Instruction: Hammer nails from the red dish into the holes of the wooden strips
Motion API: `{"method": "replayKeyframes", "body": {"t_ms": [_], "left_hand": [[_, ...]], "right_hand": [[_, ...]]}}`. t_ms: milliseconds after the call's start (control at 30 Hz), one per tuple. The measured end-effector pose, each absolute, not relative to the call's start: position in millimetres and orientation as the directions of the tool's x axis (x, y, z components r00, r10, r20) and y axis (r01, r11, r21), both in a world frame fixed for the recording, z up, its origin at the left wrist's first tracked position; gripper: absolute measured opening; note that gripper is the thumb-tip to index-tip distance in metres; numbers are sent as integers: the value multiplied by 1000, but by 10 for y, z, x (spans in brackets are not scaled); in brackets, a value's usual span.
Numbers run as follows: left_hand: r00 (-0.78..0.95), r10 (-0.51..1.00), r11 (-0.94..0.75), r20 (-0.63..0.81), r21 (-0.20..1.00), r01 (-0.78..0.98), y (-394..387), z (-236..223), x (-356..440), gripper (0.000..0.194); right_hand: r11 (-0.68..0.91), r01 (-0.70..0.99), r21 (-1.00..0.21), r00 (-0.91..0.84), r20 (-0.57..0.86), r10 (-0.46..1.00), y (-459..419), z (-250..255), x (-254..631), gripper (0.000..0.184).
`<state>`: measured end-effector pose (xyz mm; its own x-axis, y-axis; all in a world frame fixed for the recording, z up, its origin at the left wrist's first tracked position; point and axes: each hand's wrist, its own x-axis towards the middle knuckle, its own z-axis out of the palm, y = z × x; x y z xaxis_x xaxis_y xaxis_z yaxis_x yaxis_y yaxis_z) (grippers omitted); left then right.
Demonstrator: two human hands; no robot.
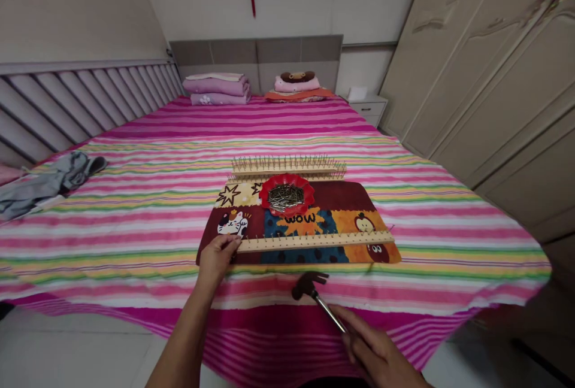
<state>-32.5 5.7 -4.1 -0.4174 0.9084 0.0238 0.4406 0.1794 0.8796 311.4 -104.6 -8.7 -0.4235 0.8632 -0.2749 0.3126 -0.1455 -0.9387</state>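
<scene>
My left hand [218, 256] grips the left end of a long wooden strip [314, 241] studded with nails, lying across a colourful cartoon mat [341, 196] on the bed. My right hand [376, 352] is closed round the handle of a claw hammer [309, 287], whose dark head hovers just in front of the mat's near edge. A red scalloped dish [266, 187] full of nails sits on the mat behind the strip. More nail-studded wooden strips [287, 166] lie stacked past the dish.
The bed carries a pink striped sheet [135, 208]. Grey clothing [49, 181] lies at its left side. Folded bedding [218, 87] and a pillow pile [299, 87] sit by the headboard. A wardrobe [494, 64] stands on the right, a slatted rail [67, 100] on the left.
</scene>
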Motion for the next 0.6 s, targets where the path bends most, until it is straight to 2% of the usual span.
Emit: {"method": "replayKeyframes", "body": {"t_ms": [233, 433, 600], "left_hand": [[-435, 894, 139, 112, 852, 504, 42, -107, -267, 20], [-443, 884, 122, 150, 841, 527, 2, -79, -212, 17], [-425, 883, 87, 197, 823, 562, -5, -94, -205, 17]], "right_hand": [[137, 282, -949, -490, -19, 872, -466, 458, 2308, 45], [346, 408, -845, -533, 87, 841, -147, 685, 1843, 45], [457, 404, -792, -593, 154, 791, -73, 669, 1696, 45]]}}
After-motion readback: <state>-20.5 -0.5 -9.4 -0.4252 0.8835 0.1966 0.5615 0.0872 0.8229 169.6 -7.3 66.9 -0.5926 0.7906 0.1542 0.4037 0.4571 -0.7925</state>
